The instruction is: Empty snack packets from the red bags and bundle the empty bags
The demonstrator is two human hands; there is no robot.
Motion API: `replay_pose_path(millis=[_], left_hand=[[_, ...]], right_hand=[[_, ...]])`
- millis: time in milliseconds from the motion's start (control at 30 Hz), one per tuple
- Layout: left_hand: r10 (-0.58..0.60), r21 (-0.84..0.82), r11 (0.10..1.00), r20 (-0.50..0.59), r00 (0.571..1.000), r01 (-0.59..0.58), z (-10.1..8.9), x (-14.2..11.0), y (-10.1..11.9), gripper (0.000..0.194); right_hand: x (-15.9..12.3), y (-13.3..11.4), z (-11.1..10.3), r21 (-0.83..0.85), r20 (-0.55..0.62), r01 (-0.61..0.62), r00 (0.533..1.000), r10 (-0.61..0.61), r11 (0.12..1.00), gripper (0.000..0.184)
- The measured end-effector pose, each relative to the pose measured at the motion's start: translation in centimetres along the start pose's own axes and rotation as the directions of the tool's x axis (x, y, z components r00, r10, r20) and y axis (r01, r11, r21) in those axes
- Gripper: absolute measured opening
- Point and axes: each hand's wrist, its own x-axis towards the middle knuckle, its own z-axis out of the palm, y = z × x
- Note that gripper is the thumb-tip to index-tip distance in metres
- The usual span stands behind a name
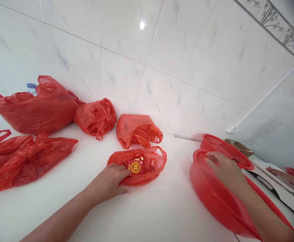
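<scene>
My left hand [111, 179] rests at the near left rim of a small red plastic bag [142, 181], its fingers curled over the edge and its thumb apart, low on the outside. Inside that bag lie small red packets [135, 167] with gold print, touching my fingertips. Over the far end of a large red mesh basket [202, 191] is my right hand [225, 169], slightly blurred. Its fingers curl inward around a small dark red patch that I cannot make out. A second red basket [226, 148] stands behind, with a small dark item in it.
Along the tiled wall sit a bulging red bag [38, 114], a bundled red bag [96, 116] and another red bag [137, 127]. A knotted red bag [28, 158] lies at left. A blue-capped bottle [31, 88] and cardboard box [239, 147] stand further back.
</scene>
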Motion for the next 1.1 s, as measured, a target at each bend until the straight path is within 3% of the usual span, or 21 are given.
replay_pose_path(millis=[67,133,200,267,333,400,500,600,767,967,1100], left_hand=[[-0.026,0.088,0.996,-0.053,0.998,0.031,-0.4,0.1,0.0,0.025],[-0.118,0.169,0.975,-0.153,0.981,0.143,-0.7,0.2,-0.2,0.029],[-0.258,0.204,0.926,-0.270,0.928,0.317,-0.9,0.2,-0.8,0.031],[-0.425,0.170,0.852,-0.327,0.844,0.495,-0.9,-0.1,-1.7,0.044],[-0.585,0.066,0.783,-0.258,0.769,0.619,-0.9,-0.4,-3.0,0.063],[-0.674,-0.100,0.739,-0.109,0.731,0.667,-1.0,-0.7,-4.4,0.072],[-0.667,-0.402,0.662,0.069,0.742,0.632,-1.0,-0.9,-5.9,0.063],[-0.653,-0.608,0.572,0.069,0.755,0.550,-0.7,-0.6,-6.3,0.047],[-0.697,-0.796,0.498,-0.130,0.706,0.345,-0.2,0.0,-6.2,0.042],[-0.717,-0.903,0.373,-0.135,0.683,0.213,-0.1,-0.2,-6.0,0.045],[-0.729,-0.917,0.349,-0.138,0.671,0.191,-0.3,0.3,-5.9,0.044]], right_hand=[[-0.9,-4.0,1.2,-0.060,0.095,0.067,0.994,-0.061,0.996,0.016],[-2.0,-7.1,3.5,-0.013,0.180,0.168,0.970,-0.163,0.986,0.022],[-2.7,-8.8,6.9,0.056,0.205,0.214,0.953,-0.221,0.975,0.029],[-2.8,-9.1,10.8,0.121,0.158,0.163,0.971,-0.181,0.979,0.046],[-2.7,-8.5,14.8,0.183,0.122,-0.008,0.992,-0.014,0.983,0.064],[-2.7,-7.7,18.1,0.260,0.137,-0.223,0.972,0.193,0.939,0.070],[-3.5,-6.8,21.0,0.380,0.248,-0.366,0.925,0.288,0.849,0.043],[-4.4,-6.6,21.6,0.440,0.311,-0.361,0.920,0.237,0.822,0.028],[-4.6,-6.7,21.0,0.539,0.303,-0.371,0.923,0.238,0.756,0.033],[-4.8,-6.6,20.1,0.639,0.291,-0.398,0.917,0.272,0.658,0.035],[-4.3,-6.9,19.4,0.700,0.291,-0.411,0.911,0.292,0.584,0.032]])
